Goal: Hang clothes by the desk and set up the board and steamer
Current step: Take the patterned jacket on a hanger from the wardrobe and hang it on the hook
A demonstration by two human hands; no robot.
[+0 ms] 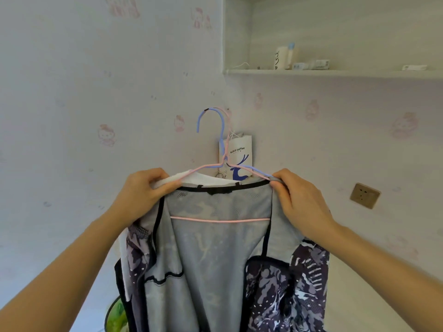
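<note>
A grey camouflage jacket (pixel 215 255) with black trim hangs open-fronted on a pink wire hanger (pixel 219 220), mesh lining facing me. A blue hanger (pixel 221 130) sits with it; both hooks reach up to a wall hook near the corner. A white garment (pixel 203 179) lies behind the jacket's collar. My left hand (pixel 143 195) grips the jacket's left shoulder together with the white fabric. My right hand (pixel 297 200) pinches the right shoulder over the hanger's end.
A white paper coffee bag (pixel 238 154) hangs on the wall behind the hangers. A shelf (pixel 335 73) above right carries bottles and small boxes. A brass wall socket (pixel 364 195) sits to the right. Something green (pixel 116 317) shows at the bottom left.
</note>
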